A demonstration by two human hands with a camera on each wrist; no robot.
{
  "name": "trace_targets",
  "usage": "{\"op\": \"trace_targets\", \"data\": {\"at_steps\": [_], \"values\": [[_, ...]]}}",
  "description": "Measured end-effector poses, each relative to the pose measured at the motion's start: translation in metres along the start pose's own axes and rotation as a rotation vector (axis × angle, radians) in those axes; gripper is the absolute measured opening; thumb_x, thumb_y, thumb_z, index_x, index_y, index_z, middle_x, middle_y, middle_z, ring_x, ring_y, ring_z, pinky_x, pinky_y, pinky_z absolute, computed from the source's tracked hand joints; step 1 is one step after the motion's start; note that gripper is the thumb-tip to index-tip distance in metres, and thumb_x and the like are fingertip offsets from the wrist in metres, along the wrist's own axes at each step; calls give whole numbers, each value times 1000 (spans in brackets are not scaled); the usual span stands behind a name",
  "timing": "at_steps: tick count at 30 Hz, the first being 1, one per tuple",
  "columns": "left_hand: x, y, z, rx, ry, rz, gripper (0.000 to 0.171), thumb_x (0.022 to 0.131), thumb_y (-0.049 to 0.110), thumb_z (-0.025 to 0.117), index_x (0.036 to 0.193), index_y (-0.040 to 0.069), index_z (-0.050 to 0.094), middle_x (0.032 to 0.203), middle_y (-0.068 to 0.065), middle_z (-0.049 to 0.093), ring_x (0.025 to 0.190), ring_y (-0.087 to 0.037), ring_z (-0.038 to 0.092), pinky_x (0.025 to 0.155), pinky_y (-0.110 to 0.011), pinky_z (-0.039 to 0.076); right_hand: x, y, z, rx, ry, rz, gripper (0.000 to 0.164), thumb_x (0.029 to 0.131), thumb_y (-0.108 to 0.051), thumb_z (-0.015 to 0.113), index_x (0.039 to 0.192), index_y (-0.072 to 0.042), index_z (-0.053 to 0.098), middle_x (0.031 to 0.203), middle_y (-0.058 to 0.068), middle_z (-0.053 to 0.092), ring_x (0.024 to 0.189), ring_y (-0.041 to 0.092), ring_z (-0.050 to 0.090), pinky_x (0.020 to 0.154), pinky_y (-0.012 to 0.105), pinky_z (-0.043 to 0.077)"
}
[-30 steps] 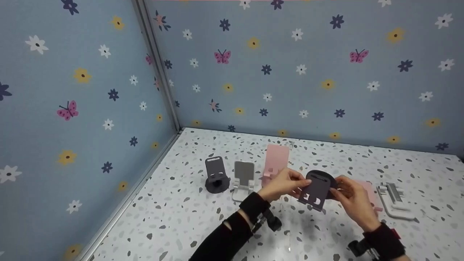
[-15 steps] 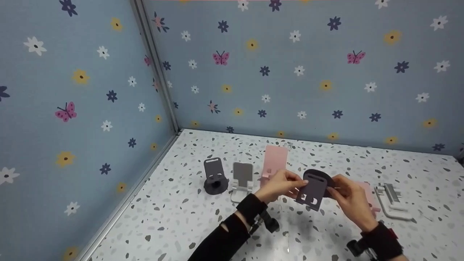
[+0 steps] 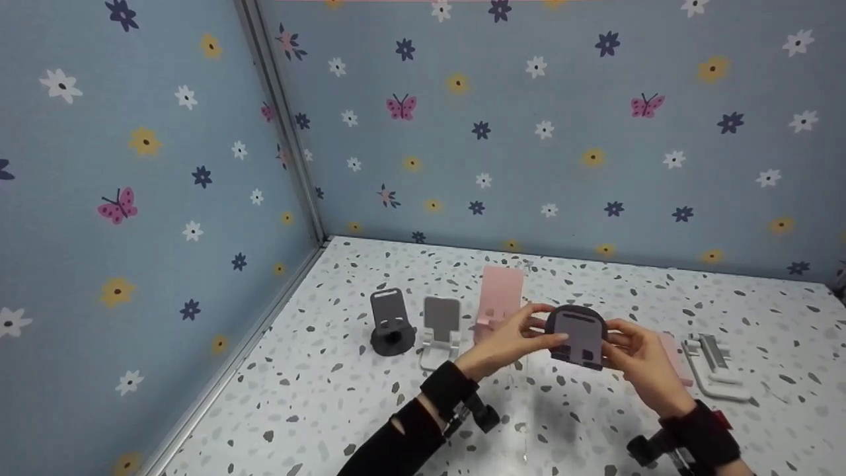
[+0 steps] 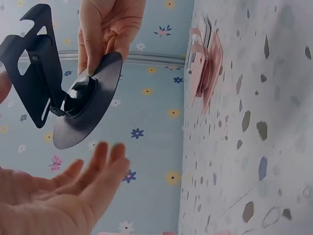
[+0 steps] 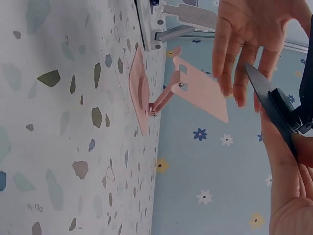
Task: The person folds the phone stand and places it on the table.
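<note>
A dark grey phone stand with a round base is held above the table. My right hand pinches the rim of that base between thumb and fingers. My left hand has its thumb against the stand's plate. Its other fingers are extended and apart from the base in the left wrist view. The plate leans near the base, joined by a hinged arm. Behind my right hand is a pink phone stand on the table, partly hidden in the head view.
Left of my hands stand another dark phone stand, a white and grey one and a taller pink one. A folded white and grey stand lies at the right. Patterned walls rise behind the speckled table and at its left.
The held stand's plate has tilted back toward its round base, which now shows behind it. My left hand has shifted from the plate's edge, its thumb now on the plate's front.
</note>
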State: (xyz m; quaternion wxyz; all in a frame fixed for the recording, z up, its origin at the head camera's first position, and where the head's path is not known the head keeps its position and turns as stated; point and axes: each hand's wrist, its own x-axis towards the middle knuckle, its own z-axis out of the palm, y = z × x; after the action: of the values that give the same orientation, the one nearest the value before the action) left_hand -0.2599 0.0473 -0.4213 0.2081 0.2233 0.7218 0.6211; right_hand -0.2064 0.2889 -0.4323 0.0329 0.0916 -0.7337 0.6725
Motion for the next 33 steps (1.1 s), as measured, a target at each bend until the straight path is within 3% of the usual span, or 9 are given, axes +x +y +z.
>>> {"op": "trace_targets", "data": {"at_steps": [3, 5, 9, 12, 16, 19, 24, 33], "values": [[-1, -3, 3, -154, -54, -21, 61, 103, 12, 72, 158, 5, 47, 136, -20, 68, 121, -28, 73, 116, -46, 57, 0, 0, -1, -14, -34, 46, 33, 106, 10, 55, 136, 23, 54, 103, -10, 82, 93, 5, 79, 83, 23, 67], [-2, -4, 5, -184, -41, -18, 58, 100, 5, 73, 154, 1, 51, 129, -19, 71, 112, -25, 75, 112, -43, 60, 0, 0, -1, -15, -58, 78, 37, 109, 6, 53, 142, 25, 50, 106, -13, 81, 96, 4, 78, 86, 23, 67], [-2, -3, 7, -162, 10, -16, 52, 96, 3, 77, 145, 0, 59, 118, -17, 76, 101, -20, 76, 104, -40, 64, 1, -2, -2, 21, -111, 137, 48, 118, -14, 44, 150, 22, 44, 115, -12, 77, 104, 4, 75, 92, 24, 66], [-1, -3, 6, -140, 45, -16, 53, 96, 5, 79, 145, -1, 60, 117, -16, 77, 99, -19, 77, 100, -36, 66, 2, -5, -3, 31, -185, 172, 61, 120, -25, 42, 160, 18, 29, 130, -3, 70, 113, 0, 71, 97, 25, 64], [-2, -3, 4, -148, 42, 0, 52, 97, 3, 78, 145, -3, 60, 118, -19, 78, 101, -22, 79, 98, -33, 66, 2, -8, -2, 19, -270, 193, 69, 118, -22, 48, 165, 16, 14, 141, 4, 61, 120, -1, 66, 103, 26, 62], [-3, -3, 3, -156, 23, 11, 48, 97, 2, 77, 143, -4, 62, 120, -21, 78, 102, -23, 79, 98, -33, 66, 2, -9, -1, 43, -291, 192, 68, 117, -19, 49, 164, 17, 15, 137, 0, 64, 120, 1, 67, 104, 27, 62], [-3, -4, 1, -113, 21, 17, 43, 96, 3, 78, 137, -3, 65, 119, -21, 80, 97, -19, 79, 94, -33, 67, 1, -9, 0, 82, -303, 188, 70, 117, -16, 51, 163, 20, 13, 132, -6, 66, 120, 3, 69, 104, 28, 62], [-3, -5, 0, -53, 22, 29, 40, 93, 2, 82, 131, 0, 70, 114, -22, 82, 91, -16, 79, 88, -34, 68, -1, -8, 0, 49, -287, 203, 76, 114, -15, 57, 162, 22, 12, 132, -3, 69, 115, 4, 71, 101, 27, 63]]}}
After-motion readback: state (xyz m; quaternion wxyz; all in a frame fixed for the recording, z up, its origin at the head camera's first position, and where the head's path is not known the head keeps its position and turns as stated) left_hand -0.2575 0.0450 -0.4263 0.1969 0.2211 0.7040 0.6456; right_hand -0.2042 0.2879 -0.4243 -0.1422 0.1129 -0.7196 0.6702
